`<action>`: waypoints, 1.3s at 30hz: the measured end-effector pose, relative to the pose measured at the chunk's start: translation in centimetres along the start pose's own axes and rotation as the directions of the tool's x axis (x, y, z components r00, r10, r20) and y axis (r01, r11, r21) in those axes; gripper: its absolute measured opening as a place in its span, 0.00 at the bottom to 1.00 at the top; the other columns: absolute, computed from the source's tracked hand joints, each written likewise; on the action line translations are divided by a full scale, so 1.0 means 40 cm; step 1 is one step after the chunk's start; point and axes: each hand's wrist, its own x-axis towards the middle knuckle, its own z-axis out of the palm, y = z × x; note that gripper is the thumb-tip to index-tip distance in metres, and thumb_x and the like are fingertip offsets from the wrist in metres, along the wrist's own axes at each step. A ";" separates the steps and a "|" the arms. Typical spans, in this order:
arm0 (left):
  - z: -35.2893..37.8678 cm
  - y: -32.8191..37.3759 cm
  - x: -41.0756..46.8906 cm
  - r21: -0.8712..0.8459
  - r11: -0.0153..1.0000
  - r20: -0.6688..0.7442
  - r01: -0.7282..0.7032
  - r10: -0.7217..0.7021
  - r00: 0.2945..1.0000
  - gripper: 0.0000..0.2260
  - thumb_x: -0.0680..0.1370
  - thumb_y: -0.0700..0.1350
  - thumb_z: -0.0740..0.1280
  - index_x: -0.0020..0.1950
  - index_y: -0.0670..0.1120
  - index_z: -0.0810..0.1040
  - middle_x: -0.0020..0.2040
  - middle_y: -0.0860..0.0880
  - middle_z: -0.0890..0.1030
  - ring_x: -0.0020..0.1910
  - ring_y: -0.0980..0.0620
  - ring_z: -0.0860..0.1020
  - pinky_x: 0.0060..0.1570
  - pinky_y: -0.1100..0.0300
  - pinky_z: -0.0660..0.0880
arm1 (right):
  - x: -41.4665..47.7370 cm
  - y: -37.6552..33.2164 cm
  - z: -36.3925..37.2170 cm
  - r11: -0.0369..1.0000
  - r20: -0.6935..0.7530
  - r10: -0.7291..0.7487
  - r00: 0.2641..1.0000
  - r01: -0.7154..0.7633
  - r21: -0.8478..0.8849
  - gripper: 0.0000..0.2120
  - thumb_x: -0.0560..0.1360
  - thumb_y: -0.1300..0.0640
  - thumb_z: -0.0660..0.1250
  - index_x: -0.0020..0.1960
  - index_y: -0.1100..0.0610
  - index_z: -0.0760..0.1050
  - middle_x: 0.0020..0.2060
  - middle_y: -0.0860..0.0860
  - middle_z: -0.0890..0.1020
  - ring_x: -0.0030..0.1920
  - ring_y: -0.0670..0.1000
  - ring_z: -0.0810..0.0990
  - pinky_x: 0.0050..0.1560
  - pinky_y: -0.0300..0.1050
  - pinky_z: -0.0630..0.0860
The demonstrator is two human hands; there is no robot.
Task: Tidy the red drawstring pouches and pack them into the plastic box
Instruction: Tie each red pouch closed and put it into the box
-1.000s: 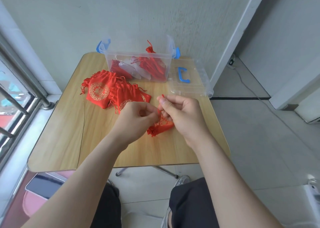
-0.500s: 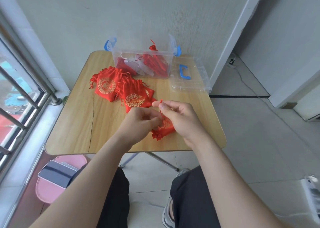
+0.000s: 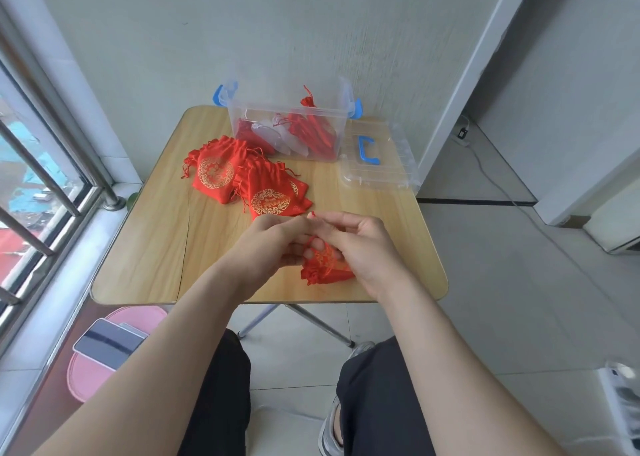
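Between fingertips, low over near edge of table (image 3: 145, 247): red pouch (image 3: 325, 266) bunched, pinched at mouth and cord by left hand (image 3: 270, 244) and right hand (image 3: 363, 251), both narrow. Cord end (image 3: 313, 214) poking up above pinch. Beyond grip: loose pouches (image 3: 239, 178) heaped; plastic box (image 3: 242, 123) behind them, open, partly filled; lid (image 3: 391, 175) lying beside it.

Risks, judged:
- pulling cord unevenly: knotting, or mouth left half gathered
- slackening pinch: pouch dropping past table edge

We see a light wooden table (image 3: 145, 247) on metal legs (image 3: 311, 320) against a pale wall, a barred window (image 3: 41, 164) at our left, a pink stool (image 3: 86, 383) carrying a dark-screened phone (image 3: 107, 344), and a white cable (image 3: 491, 178) trailing across the grey tiled floor (image 3: 519, 310).
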 end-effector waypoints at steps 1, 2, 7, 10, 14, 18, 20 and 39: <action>0.000 0.001 0.001 -0.017 1.000 -0.009 0.010 -0.011 1.000 0.15 0.83 0.48 0.68 0.56 0.38 0.87 0.47 0.41 0.85 0.44 0.46 0.79 0.51 0.53 0.77 | 0.000 0.001 0.001 0.999 -0.016 -0.035 0.999 0.035 -0.024 0.11 0.71 0.45 0.82 0.51 0.48 0.90 0.44 0.48 0.90 0.49 0.46 0.88 0.62 0.51 0.82; -0.001 0.000 0.002 -0.023 1.000 -0.019 0.018 -0.019 1.000 0.15 0.83 0.50 0.68 0.57 0.39 0.87 0.47 0.41 0.85 0.44 0.47 0.78 0.50 0.54 0.77 | -0.002 0.000 0.002 0.994 -0.030 -0.093 0.995 0.091 -0.065 0.11 0.71 0.45 0.82 0.50 0.49 0.90 0.43 0.48 0.90 0.50 0.49 0.88 0.62 0.53 0.83; -0.016 0.002 -0.004 -0.023 0.997 0.014 0.074 -0.073 0.997 0.14 0.83 0.48 0.68 0.60 0.40 0.87 0.49 0.44 0.85 0.44 0.49 0.77 0.50 0.56 0.75 | 0.007 0.010 -0.012 0.845 -0.061 -0.409 0.911 0.352 -0.403 0.08 0.71 0.49 0.84 0.46 0.51 0.90 0.37 0.43 0.88 0.40 0.45 0.87 0.44 0.44 0.83; -0.022 0.000 -0.007 -0.029 0.994 0.020 0.105 -0.105 0.994 0.14 0.83 0.47 0.68 0.60 0.38 0.86 0.48 0.44 0.85 0.43 0.50 0.78 0.50 0.56 0.75 | 0.008 0.012 -0.017 0.775 -0.036 -0.486 0.873 0.413 -0.478 0.07 0.68 0.53 0.86 0.42 0.51 0.90 0.35 0.40 0.86 0.37 0.43 0.84 0.40 0.39 0.79; -0.025 -0.007 -0.002 0.049 0.994 -0.041 0.094 -0.092 0.995 0.15 0.84 0.47 0.68 0.54 0.35 0.86 0.45 0.44 0.85 0.40 0.51 0.78 0.48 0.56 0.75 | 0.003 0.009 -0.009 0.701 0.033 -0.544 0.838 0.475 -0.532 0.08 0.66 0.55 0.87 0.39 0.52 0.89 0.31 0.39 0.82 0.34 0.41 0.78 0.37 0.30 0.69; -0.024 -0.013 0.003 0.071 0.994 -0.104 0.086 -0.079 0.991 0.16 0.85 0.51 0.68 0.54 0.38 0.87 0.45 0.46 0.84 0.41 0.50 0.79 0.50 0.55 0.76 | 0.008 0.008 0.001 0.596 0.092 -0.607 0.789 0.529 -0.604 0.10 0.66 0.58 0.86 0.45 0.55 0.89 0.36 0.36 0.79 0.37 0.37 0.78 0.39 0.26 0.69; -0.024 -0.014 0.005 0.025 0.995 -0.146 0.094 -0.090 0.985 0.16 0.84 0.51 0.69 0.54 0.39 0.87 0.44 0.47 0.82 0.41 0.50 0.79 0.49 0.56 0.77 | 0.008 0.007 0.007 0.544 0.130 -0.623 0.771 0.547 -0.636 0.11 0.67 0.59 0.85 0.49 0.56 0.90 0.37 0.38 0.79 0.38 0.34 0.78 0.40 0.25 0.69; -0.043 -0.025 -0.005 0.099 0.994 -0.229 0.045 -0.021 0.973 0.13 0.74 0.36 0.73 0.57 0.44 0.86 0.52 0.45 0.85 0.46 0.43 0.81 0.53 0.49 0.80 | 0.002 0.017 0.029 0.230 0.324 -0.504 0.801 0.486 -0.843 0.05 0.82 0.60 0.72 0.55 0.58 0.87 0.45 0.51 0.79 0.47 0.55 0.79 0.47 0.51 0.79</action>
